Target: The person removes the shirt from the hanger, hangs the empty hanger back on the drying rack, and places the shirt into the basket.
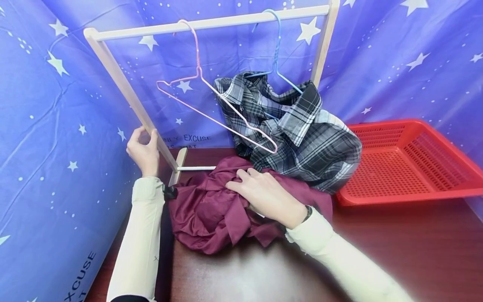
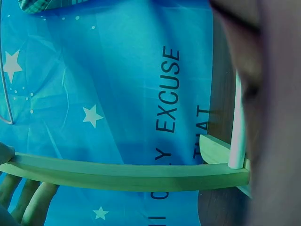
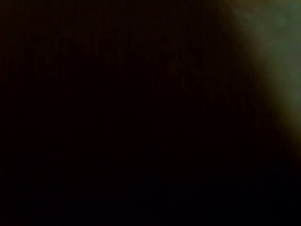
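Note:
In the head view my left hand (image 1: 146, 152) grips the left wooden post of a small clothes rack (image 1: 122, 84), thumb on one side and fingers on the other. The left wrist view shows the fingers (image 2: 40, 205) against that post. A crumpled maroon shirt (image 1: 203, 209) lies on the table at the foot of the rack. On top of it, my right hand (image 1: 269, 197) grips the cloth with bent fingers, whose tips are partly lost in the folds. The right wrist view is almost wholly dark.
A bare pink hanger (image 1: 211, 113) hangs from the rack's top bar. Right of it, a blue hanger (image 1: 278, 46) carries a black-and-white plaid shirt (image 1: 320, 147) that reaches down to the maroon one. A red plastic basket (image 1: 411, 195) stands at the right. Blue star-printed cloth surrounds the table (image 1: 396, 247).

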The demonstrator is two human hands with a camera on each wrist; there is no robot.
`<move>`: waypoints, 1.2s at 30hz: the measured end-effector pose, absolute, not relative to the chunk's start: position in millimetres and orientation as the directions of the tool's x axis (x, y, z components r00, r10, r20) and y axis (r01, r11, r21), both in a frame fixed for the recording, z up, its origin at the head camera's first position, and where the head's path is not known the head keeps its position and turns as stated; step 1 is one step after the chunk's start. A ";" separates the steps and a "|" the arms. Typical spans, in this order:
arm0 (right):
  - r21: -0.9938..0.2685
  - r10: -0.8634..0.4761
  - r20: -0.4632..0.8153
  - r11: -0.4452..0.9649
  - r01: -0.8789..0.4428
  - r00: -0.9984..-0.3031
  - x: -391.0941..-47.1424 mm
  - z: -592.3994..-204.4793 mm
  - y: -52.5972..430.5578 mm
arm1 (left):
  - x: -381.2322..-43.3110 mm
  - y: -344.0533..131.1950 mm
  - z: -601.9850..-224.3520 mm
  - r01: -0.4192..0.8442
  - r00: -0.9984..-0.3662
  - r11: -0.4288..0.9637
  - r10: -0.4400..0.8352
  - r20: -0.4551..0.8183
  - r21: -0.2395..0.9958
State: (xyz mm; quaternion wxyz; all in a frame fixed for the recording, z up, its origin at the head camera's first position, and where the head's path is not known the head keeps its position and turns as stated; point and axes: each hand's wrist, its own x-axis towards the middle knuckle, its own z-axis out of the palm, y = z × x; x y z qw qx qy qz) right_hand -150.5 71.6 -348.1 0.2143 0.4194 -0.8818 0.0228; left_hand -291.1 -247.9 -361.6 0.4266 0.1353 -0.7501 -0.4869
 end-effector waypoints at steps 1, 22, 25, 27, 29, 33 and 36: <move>0.135 -0.732 0.401 0.642 -0.755 -0.551 -149.8 -347.0 74.2 | -291.1 -247.9 -361.8 0.213 -0.600 0.489 -0.618 0.508 0.846; 0.040 -0.765 0.391 0.570 -0.821 -0.512 -143.5 -322.2 131.1 | -289.6 -247.6 -363.4 0.222 -0.596 0.506 -0.607 0.526 0.834; 0.041 -0.770 0.396 0.559 -0.828 -0.500 -140.6 -318.3 139.5 | -289.8 -247.6 -363.2 0.225 -0.593 0.511 -0.604 0.532 0.830; 0.035 -0.772 0.393 0.556 -0.830 -0.500 -138.8 -315.3 145.4 | -289.8 -247.7 -362.8 0.224 -0.595 0.510 -0.604 0.531 0.830; 0.030 -0.771 0.385 0.559 -0.828 -0.507 -136.8 -311.8 151.3 | -289.8 -247.8 -362.5 0.222 -0.596 0.509 -0.604 0.529 0.832; 0.026 -0.768 0.354 0.579 -0.815 -0.534 -132.6 -304.5 163.9 | -289.5 -247.3 -361.7 0.222 -0.598 0.506 -0.605 0.526 0.834; 0.034 -0.766 0.335 0.592 -0.806 -0.549 -130.0 -299.8 173.7 | -289.2 -246.7 -361.4 0.226 -0.598 0.505 -0.604 0.528 0.833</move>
